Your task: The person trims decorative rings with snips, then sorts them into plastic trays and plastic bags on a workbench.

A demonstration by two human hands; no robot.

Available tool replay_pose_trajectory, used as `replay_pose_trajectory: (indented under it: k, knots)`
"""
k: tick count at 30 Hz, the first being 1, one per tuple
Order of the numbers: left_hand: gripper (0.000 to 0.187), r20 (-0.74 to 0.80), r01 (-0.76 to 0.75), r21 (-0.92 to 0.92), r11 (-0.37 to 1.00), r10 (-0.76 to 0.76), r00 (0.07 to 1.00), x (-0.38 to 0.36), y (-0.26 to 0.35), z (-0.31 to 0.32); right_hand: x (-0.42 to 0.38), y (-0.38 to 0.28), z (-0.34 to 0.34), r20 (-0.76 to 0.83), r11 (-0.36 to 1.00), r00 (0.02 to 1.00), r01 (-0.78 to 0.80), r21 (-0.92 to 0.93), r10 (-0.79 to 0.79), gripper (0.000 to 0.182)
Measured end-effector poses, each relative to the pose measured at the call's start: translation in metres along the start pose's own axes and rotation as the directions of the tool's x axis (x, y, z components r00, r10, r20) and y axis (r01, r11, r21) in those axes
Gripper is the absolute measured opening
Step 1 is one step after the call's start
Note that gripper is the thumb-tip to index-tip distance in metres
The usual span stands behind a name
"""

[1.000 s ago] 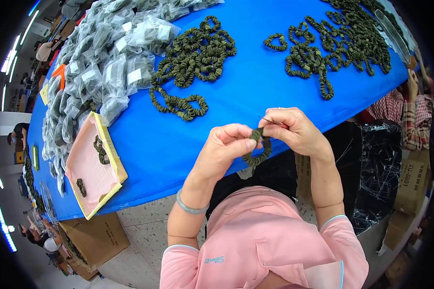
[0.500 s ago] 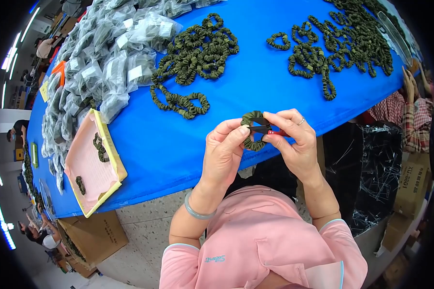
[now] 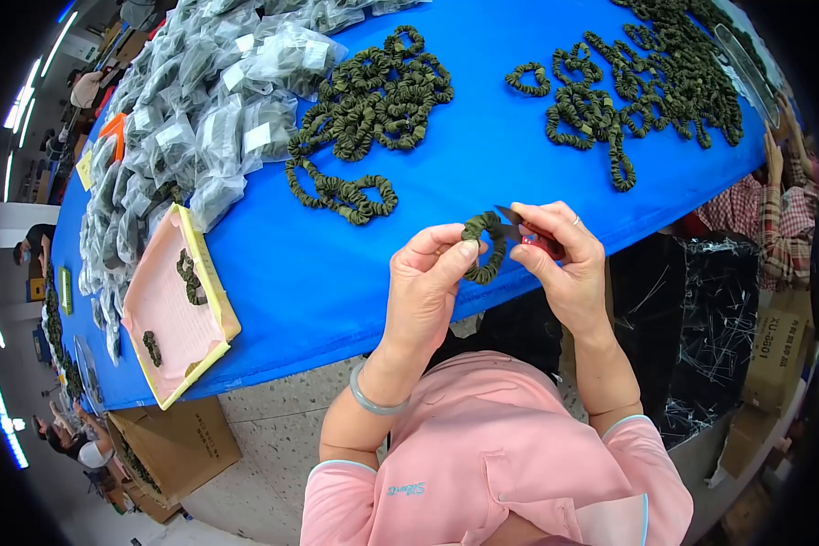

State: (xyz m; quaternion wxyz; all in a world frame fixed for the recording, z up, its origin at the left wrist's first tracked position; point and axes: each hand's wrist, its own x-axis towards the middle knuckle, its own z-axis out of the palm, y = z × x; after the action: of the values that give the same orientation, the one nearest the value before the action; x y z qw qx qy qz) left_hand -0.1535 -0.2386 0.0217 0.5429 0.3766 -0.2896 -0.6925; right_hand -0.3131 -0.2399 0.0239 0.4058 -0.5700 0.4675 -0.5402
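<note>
My left hand (image 3: 430,273) pinches the left side of a dark green scrunchie (image 3: 490,259) above the table's front edge. In my right hand (image 3: 564,259) is a small pair of red-handled scissors (image 3: 541,242); the dark blades point left, parted, at the scrunchie's right side. A ring is on a right-hand finger. Beyond my hands, a heap of green scrunchies (image 3: 373,100) lies on the blue table (image 3: 482,136).
Bagged items (image 3: 218,127) cover the table's left. A yellow-rimmed pink tray (image 3: 177,309) holds several scrunchies. More scrunchies (image 3: 582,109) lie at the right, near a co-worker's hands (image 3: 773,159). A cardboard box (image 3: 177,446) stands below left.
My right hand has drawn slightly right with the scissors, whose blades are now at the scrunchie's right side instead of across its middle. The scrunchie is turned more edge-on.
</note>
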Motion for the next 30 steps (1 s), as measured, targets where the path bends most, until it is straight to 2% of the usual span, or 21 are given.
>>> replay_pose_trajectory:
  k: [2,3,4,5,6,7,12,17,19,20,22,24,25,27,28,30]
  knots:
    - [0.023,-0.04,-0.114,0.265,0.957,0.129,0.991,0.0,-0.002,0.0,0.001,-0.003,0.001,-0.058,0.996,0.997,-0.036,0.084,0.041,0.019]
    - [0.023,-0.039,-0.112,0.265,0.958,0.127,0.991,0.001,-0.003,0.001,0.002,-0.004,0.0,-0.06,0.996,0.997,-0.037,0.084,0.043,0.019]
    - [0.025,0.036,-0.307,0.479,0.823,0.331,0.943,0.002,-0.002,0.002,0.004,-0.004,-0.002,-0.01,0.983,0.99,-0.138,0.12,0.14,0.018]
    - [0.026,0.155,-0.469,0.645,0.604,0.497,0.854,0.005,-0.002,0.004,0.006,-0.005,-0.004,0.042,0.959,0.971,-0.238,0.152,0.234,0.017]
    - [0.028,0.306,-0.582,0.746,0.323,0.609,0.731,0.006,-0.002,0.005,0.008,-0.005,-0.006,0.098,0.925,0.941,-0.336,0.178,0.323,0.016]
    - [0.03,0.473,-0.632,0.775,0.008,0.656,0.588,0.007,-0.002,0.005,0.01,-0.005,-0.007,0.157,0.88,0.9,-0.431,0.199,0.405,0.017]
    - [0.033,0.466,-0.655,0.756,0.02,0.686,0.559,0.007,-0.007,0.005,0.019,0.0,-0.004,0.223,0.785,0.858,-0.513,0.348,0.462,0.015]
    - [0.034,0.442,-0.68,0.724,0.114,0.68,0.585,0.008,-0.013,0.001,0.02,0.009,-0.002,0.213,0.792,0.862,-0.506,0.341,0.459,0.016]
    - [0.033,0.389,-0.659,0.725,0.198,0.672,0.63,0.011,-0.011,-0.001,0.026,0.014,-0.003,0.076,0.839,0.882,-0.467,0.279,0.466,0.017]
    - [0.033,0.387,-0.656,0.729,0.194,0.674,0.629,0.015,-0.007,-0.007,0.033,0.026,-0.014,0.083,0.838,0.882,-0.468,0.281,0.465,0.017]
    - [0.03,0.454,-0.478,0.867,-0.137,0.613,0.647,0.025,0.011,-0.032,0.049,0.055,-0.041,-0.192,0.849,0.89,-0.3,0.436,0.413,0.017]
    - [0.03,0.408,-0.263,0.907,-0.328,0.537,0.738,0.03,0.028,-0.055,0.053,0.047,-0.044,-0.224,0.851,0.885,-0.28,0.444,0.408,0.018]
    - [0.03,0.407,-0.26,0.908,-0.33,0.54,0.736,0.035,0.031,-0.062,0.056,0.039,-0.046,-0.259,0.854,0.878,-0.257,0.452,0.402,0.019]
    - [0.034,0.345,-0.129,0.881,-0.456,0.431,0.834,0.039,0.035,-0.071,0.059,0.031,-0.046,-0.33,0.857,0.857,-0.216,0.468,0.396,0.023]
    - [0.034,0.345,-0.128,0.88,-0.458,0.43,0.834,0.038,0.035,-0.07,0.054,0.03,-0.043,-0.283,0.869,0.885,-0.222,0.442,0.37,0.022]
    - [0.031,0.335,-0.228,0.939,-0.258,0.528,0.78,0.039,0.035,-0.065,0.042,0.028,-0.033,-0.238,0.883,0.91,-0.221,0.415,0.34,0.021]
